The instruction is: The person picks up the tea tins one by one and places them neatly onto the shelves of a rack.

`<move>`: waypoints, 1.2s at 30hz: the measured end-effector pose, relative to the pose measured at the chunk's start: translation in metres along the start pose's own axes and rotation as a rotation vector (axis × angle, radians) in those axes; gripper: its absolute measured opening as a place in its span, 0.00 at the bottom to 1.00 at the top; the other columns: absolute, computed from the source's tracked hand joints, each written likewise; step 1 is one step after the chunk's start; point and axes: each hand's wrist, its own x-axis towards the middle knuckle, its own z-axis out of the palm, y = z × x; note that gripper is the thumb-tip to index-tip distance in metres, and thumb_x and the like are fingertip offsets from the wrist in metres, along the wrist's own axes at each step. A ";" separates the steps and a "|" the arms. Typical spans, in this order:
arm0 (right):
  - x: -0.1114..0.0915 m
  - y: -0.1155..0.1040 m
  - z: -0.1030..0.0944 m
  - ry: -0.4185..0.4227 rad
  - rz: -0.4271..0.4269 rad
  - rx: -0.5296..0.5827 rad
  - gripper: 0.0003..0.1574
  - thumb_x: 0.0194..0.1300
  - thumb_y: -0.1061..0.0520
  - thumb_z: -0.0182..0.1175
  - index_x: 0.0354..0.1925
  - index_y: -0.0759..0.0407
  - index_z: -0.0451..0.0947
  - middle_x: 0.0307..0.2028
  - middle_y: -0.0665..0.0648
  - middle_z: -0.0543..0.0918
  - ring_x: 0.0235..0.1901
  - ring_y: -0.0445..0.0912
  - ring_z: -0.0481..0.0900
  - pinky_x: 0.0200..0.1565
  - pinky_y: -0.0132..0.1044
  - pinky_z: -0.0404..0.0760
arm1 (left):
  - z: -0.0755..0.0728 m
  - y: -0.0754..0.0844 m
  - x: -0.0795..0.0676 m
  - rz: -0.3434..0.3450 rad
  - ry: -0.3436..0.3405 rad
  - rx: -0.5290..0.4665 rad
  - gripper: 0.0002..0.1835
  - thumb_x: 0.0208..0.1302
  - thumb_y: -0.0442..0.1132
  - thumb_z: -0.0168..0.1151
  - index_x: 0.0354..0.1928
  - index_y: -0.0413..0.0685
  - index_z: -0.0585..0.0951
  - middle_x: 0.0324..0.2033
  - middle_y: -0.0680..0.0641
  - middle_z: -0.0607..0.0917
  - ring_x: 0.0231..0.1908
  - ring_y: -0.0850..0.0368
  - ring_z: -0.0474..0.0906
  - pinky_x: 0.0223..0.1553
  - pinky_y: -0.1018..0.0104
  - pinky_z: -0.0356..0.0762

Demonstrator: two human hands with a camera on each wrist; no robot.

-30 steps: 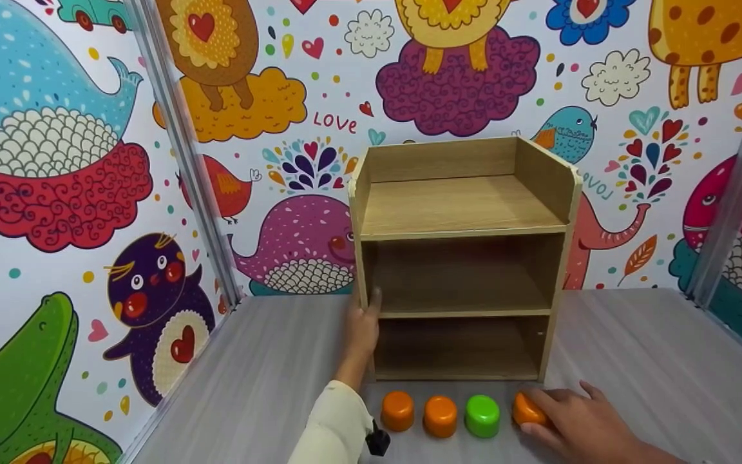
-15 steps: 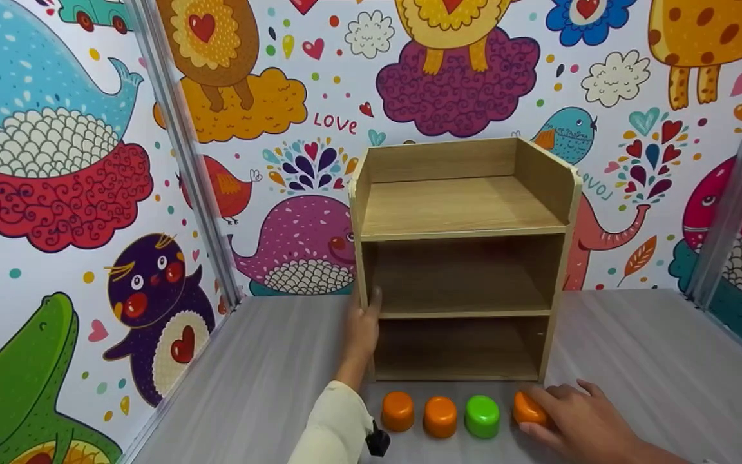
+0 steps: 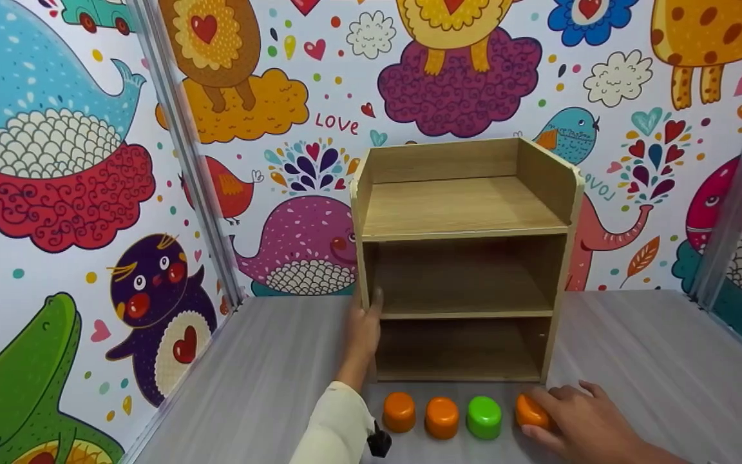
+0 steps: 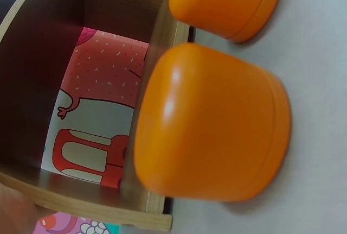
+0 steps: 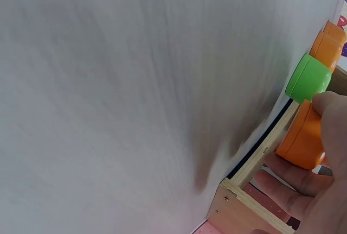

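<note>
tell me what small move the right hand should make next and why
Probably raise the rightmost orange piece toward the wooden shelf: the right hand grips that piece, the left hand holds the shelf's left side, and no pieces show on its levels.

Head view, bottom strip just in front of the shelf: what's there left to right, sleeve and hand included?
pale left sleeve → first orange cylinder → second orange cylinder → green cylinder → third orange cylinder → right hand, its fingers holding that last cylinder
</note>
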 end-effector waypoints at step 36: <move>0.024 0.036 0.025 0.005 0.120 -0.023 0.41 0.46 0.15 0.45 0.51 0.32 0.73 0.26 0.31 0.76 0.36 0.38 0.77 0.56 0.69 0.62 | -0.001 -0.078 0.035 0.030 -0.007 0.027 0.34 0.69 0.51 0.51 0.73 0.53 0.54 0.71 0.45 0.57 0.71 0.50 0.50 0.70 0.52 0.48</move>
